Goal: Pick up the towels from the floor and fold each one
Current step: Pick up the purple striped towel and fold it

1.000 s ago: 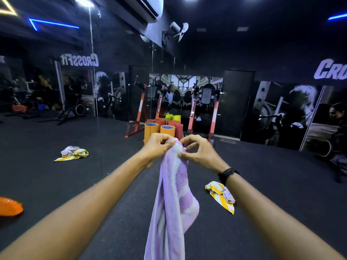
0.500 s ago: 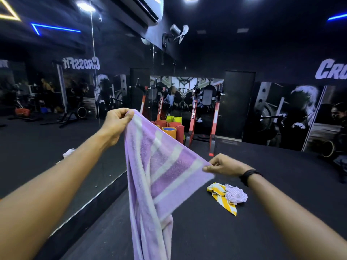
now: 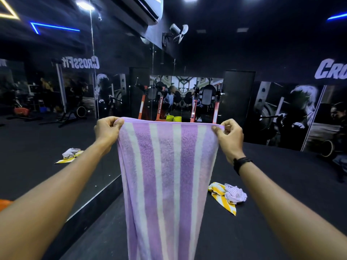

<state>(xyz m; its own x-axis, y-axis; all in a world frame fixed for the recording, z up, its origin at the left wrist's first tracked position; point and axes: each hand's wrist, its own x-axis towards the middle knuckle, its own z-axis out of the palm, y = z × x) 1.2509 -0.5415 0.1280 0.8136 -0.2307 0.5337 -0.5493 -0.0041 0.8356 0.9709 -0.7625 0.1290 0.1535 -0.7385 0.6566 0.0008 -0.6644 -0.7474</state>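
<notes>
"CRO" is readable on the wall at upper right, and mirrored "CrossFit" at upper left. Left hand (image 3: 108,129) and right hand (image 3: 228,135) each pinch 1 top corner of 1 purple striped towel (image 3: 165,177), hanging at centre frame. 2 towels lie on the floor (image 3: 281,194) at lower right: 1 yellow striped towel (image 3: 222,198), 1 pale crumpled towel (image 3: 235,193).

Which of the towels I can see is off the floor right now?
The purple and white striped towel: the left hand and right hand pinch its top corners. The yellow striped towel and the pale crumpled one lie on the floor.
</notes>
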